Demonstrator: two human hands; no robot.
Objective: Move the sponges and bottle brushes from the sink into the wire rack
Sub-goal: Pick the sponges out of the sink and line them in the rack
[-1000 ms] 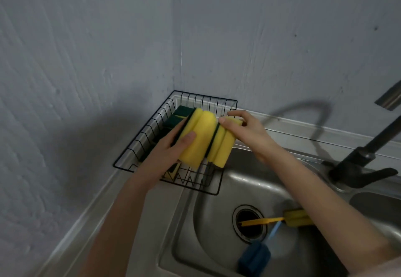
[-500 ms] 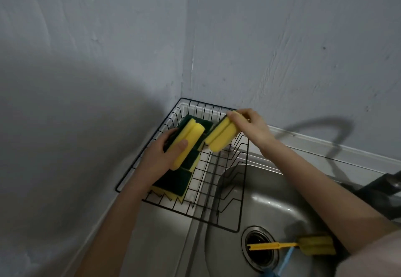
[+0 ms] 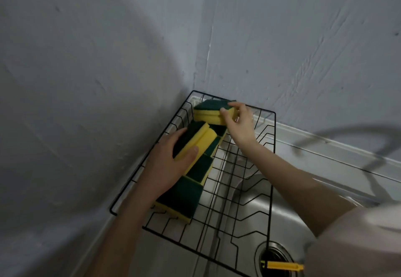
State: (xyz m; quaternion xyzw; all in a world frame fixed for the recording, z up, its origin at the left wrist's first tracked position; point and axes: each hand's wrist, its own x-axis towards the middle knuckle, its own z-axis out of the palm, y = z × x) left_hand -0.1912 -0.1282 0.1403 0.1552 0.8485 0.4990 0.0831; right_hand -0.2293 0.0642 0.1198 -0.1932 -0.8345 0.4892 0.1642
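The black wire rack sits in the wall corner and overhangs the sink's left edge. A row of yellow sponges with green scouring pads lies along its left side, the nearest one flat. My left hand grips a yellow-green sponge tilted on top of that row. At the rack's far corner my right hand pinches another sponge, green side up. The yellow handle of a bottle brush lies by the sink drain; its head is hidden behind my right sleeve.
The steel sink with its round drain is at lower right. Grey walls meet in a corner just behind the rack. A steel counter strip runs along the back wall. A tap's shadow falls on the right wall.
Both hands have moved deeper into the rack. The right hand has carried its sponge to the far corner and turned it green side up; the left has lowered its sponge onto the row.
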